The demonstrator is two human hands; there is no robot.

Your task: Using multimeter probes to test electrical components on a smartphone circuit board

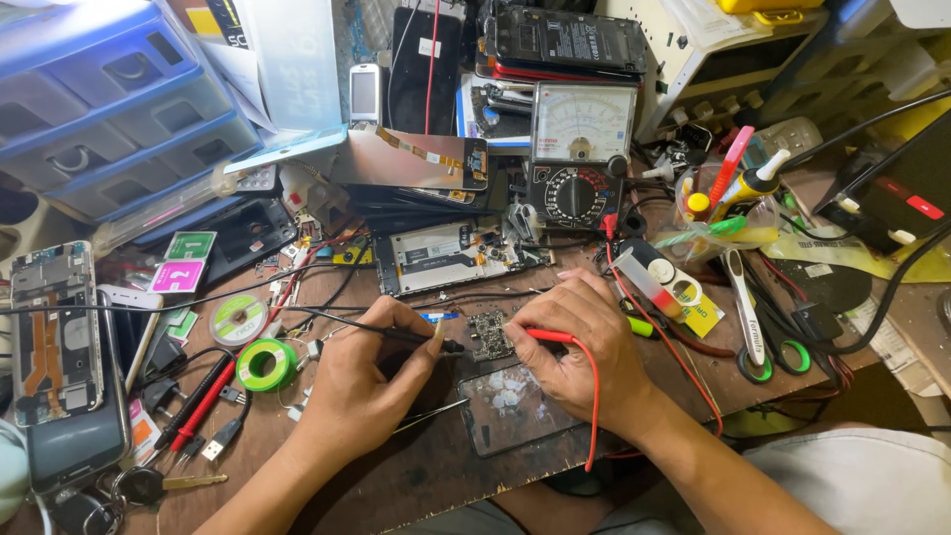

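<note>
Head view, nearest me: my left hand (357, 381) has its fingers closed around the black probe (396, 332), and my right hand (584, 352) has its fingers pinched on the red probe (550, 337), its red lead looping back toward my wrist. Both tips meet at the small circuit board (489, 337), which lies on the counter (416, 466) between my hands, just above a dark glass panel (510, 406). To do this well, I judge I should brace both wrists on the wood, keep each tip on one pad only, and hold steady while glancing up. Left of my hand sits a green tape roll (265, 364). Farther back lies an opened phone frame (451, 258), and beyond it stands the needle meter (581, 154) with its round dial, facing me.
</note>
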